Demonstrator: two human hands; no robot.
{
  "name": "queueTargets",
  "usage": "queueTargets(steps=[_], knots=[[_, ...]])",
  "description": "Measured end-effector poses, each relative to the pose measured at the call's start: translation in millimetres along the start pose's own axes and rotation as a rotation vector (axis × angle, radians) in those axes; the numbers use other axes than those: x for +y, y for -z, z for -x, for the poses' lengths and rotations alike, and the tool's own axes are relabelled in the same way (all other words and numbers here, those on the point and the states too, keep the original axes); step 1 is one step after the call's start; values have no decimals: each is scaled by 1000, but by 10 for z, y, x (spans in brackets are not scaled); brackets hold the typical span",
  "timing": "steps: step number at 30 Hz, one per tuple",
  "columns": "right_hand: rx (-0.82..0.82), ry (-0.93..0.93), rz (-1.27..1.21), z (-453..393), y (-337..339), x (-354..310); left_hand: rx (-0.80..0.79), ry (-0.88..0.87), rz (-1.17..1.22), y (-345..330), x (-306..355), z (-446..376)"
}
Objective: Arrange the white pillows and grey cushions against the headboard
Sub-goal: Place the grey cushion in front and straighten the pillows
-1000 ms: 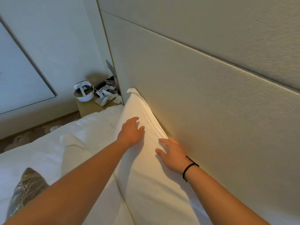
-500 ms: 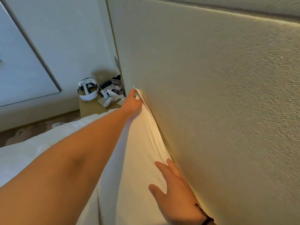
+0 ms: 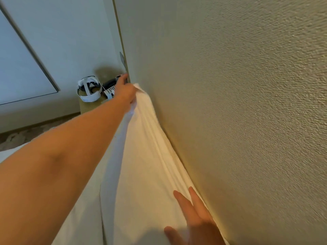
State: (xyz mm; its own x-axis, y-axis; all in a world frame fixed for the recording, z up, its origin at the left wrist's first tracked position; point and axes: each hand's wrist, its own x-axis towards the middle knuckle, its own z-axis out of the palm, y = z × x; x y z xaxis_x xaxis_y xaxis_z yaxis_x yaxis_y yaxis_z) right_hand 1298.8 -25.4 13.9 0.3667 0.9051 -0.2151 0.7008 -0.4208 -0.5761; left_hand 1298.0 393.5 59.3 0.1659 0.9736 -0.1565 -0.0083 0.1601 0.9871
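Observation:
A white pillow (image 3: pixel 148 156) leans on its long edge against the beige textured headboard (image 3: pixel 238 112). My left hand (image 3: pixel 124 91) reaches to the pillow's far top corner and is closed on that corner. Low in the frame, my right hand (image 3: pixel 192 220) lies flat on the near part of the pillow, fingers spread, beside the headboard. No grey cushion shows in this view.
A wooden bedside table (image 3: pixel 92 106) stands past the pillow's far end, carrying a white headset (image 3: pixel 88 89) and a phone keypad (image 3: pixel 110 89). White bedding (image 3: pixel 76 218) lies under my left arm. A pale wall (image 3: pixel 62 41) and patterned carpet (image 3: pixel 21 137) are at left.
My left hand went from lying flat on the pillow's middle out to its far top corner and took hold of it. My view came closer to the headboard; my right hand stayed flat on the pillow.

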Motion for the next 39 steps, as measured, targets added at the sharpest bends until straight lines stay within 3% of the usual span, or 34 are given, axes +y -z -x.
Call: queueTargets(steps=[2, 4, 7, 10, 14, 16, 19, 22, 23, 26, 32, 39], knots=[[-22, -63, 31, 88, 13, 9, 3, -7, 88, 58, 216, -13], [-39, -91, 45, 187, 8, -20, 34, -58, -18, 106, 382, 22], [-35, -127, 41, 311, 6, -60, -64, -155, -285, 136, 458, 192], [-89, -194, 20, 398, 28, -97, -216, -265, -713, 169, 366, 386], [-82, -297, 64, 609, 26, -110, -444, -167, -1077, 225, 78, 775], [-56, -345, 49, 738, 45, -103, -519, -204, -1241, 265, -126, 1035], [3, -441, 83, 904, 116, -91, -635, -562, -1576, 281, -338, 1442], [-2, -496, 182, 1065, 146, -100, -916, -1045, -1823, 278, -404, 1705], [-15, -511, 209, 1116, 145, -107, -974, -1095, -1903, 299, -400, 1745], [-82, -594, 228, 1215, 122, -161, -1055, -995, -2102, 382, -358, 1837], [-86, -501, 192, 1262, 2, -295, -1145, -940, -2202, 287, -261, 2076], [114, -343, 178, 1298, 190, -495, -896, -1174, -2044, 508, 328, 1860]])
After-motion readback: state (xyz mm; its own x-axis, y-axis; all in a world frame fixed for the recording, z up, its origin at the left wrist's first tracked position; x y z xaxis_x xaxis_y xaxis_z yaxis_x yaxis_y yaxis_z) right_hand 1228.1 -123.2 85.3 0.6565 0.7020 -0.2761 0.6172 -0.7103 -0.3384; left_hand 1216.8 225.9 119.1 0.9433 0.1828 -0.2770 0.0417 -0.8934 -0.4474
